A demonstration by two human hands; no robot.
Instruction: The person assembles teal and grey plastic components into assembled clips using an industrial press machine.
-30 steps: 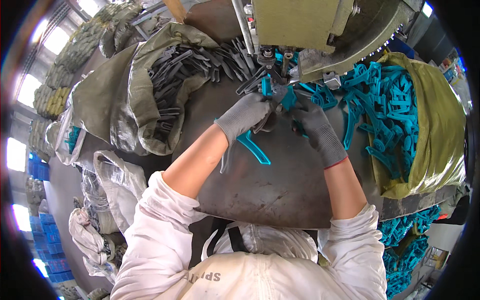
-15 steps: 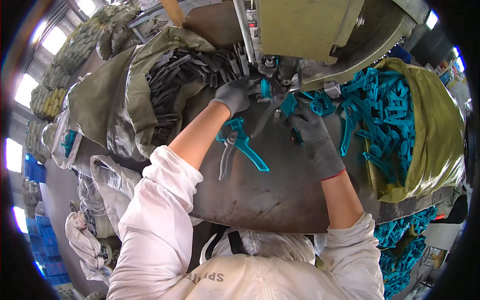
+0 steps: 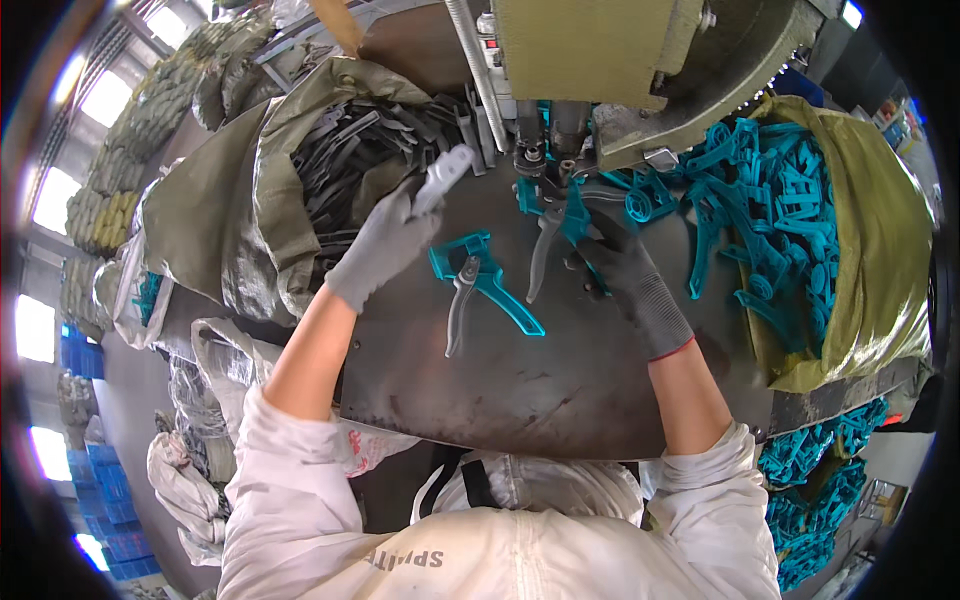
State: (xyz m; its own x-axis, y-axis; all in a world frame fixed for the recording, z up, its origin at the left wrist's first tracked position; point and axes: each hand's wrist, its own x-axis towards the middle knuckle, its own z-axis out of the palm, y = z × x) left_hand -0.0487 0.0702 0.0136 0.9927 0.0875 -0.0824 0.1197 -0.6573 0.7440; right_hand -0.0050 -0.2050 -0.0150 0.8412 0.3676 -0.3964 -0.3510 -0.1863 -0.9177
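I see the left hand (image 3: 385, 245) pinching a grey blade (image 3: 445, 178) near the table's (image 3: 520, 390) far edge; the right hand (image 3: 625, 275) grips pliers (image 3: 560, 225) under the press (image 3: 600, 60), free space around

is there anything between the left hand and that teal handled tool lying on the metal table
Nothing visible. The left hand, holding a grey metal piece, is raised beside the sack of dark parts; only bare table lies between it and the teal-handled tool.

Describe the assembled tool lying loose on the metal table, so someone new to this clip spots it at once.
Start at the dark metal table under the olive-green press machine. Near its middle, between the left hand and right hand, lies a pair of pruning shears. Alone there, it joins a teal handle to a grey metal one.
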